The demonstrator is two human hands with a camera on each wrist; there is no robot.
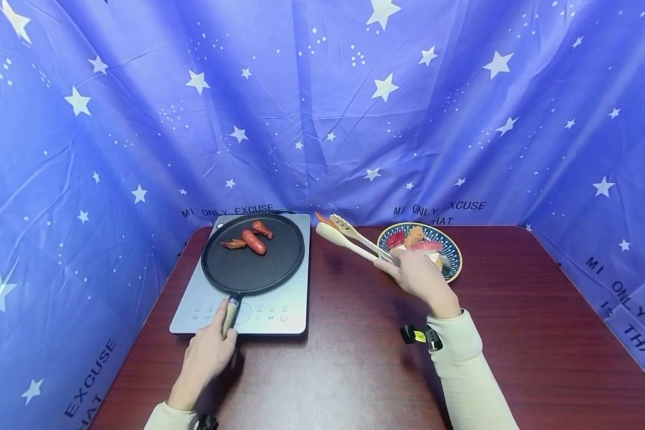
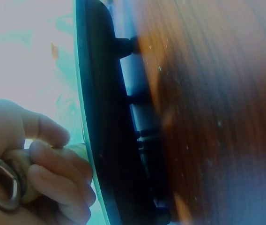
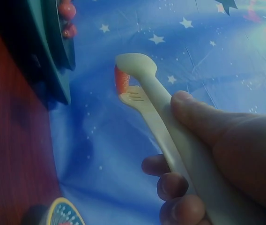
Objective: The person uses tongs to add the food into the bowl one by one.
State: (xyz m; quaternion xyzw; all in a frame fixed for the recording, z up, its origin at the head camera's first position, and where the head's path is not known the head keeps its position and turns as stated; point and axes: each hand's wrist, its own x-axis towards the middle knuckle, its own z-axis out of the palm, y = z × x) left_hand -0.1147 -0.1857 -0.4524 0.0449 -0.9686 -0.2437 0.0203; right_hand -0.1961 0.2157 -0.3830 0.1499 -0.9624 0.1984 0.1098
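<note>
My left hand point(image 1: 209, 349) grips the handle point(image 1: 229, 316) of a flat black pan point(image 1: 263, 272), which sits on an induction cooktop point(image 1: 295, 298). A metal ring point(image 2: 17, 187) hangs at the handle's end in the left wrist view. In the pan lie a sausage point(image 1: 254, 242), a small drumstick point(image 1: 261, 229) and a browned wing-shaped piece point(image 1: 234, 244). My right hand point(image 1: 421, 278) holds cream tongs point(image 1: 349, 243), raised between pan and plate. The tongs' tips pinch an orange-red food piece point(image 3: 121, 79), its kind unclear.
A blue patterned plate point(image 1: 457, 257) at the back right bears a dark red piece point(image 1: 395, 239), a fried-looking piece point(image 1: 415, 235) and a pink slice point(image 1: 427, 245), partly behind my right hand. Blue star-printed curtain point(image 1: 322, 119) surrounds the reddish-brown table point(image 1: 355, 364).
</note>
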